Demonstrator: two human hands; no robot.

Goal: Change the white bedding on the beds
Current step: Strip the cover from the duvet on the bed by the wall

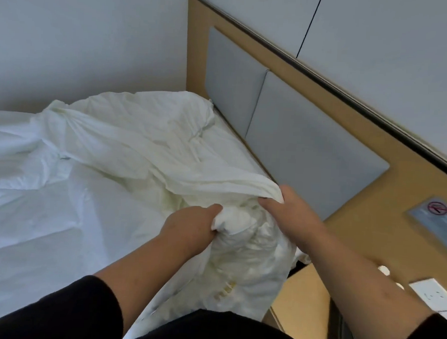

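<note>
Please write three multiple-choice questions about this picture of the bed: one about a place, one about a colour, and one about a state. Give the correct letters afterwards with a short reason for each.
1. Where is the no-smoking sign?
A. on the wooden surface right of the bed
B. on the mattress
C. on the grey headboard panel

2. What colour are the padded panels of the headboard?
A. red
B. grey
C. black

3. What is the left hand doing?
A. lying flat and open on the sheet
B. hanging free at the side
C. gripping a bunch of the white bedding

Answers:
1 A, the sign lies on the tan wood at the right edge of the view.
2 B, both panels are pale grey inside a tan wooden frame.
3 C, its fingers curl round gathered cloth, while the right hand pinches a fold beside it.
</note>
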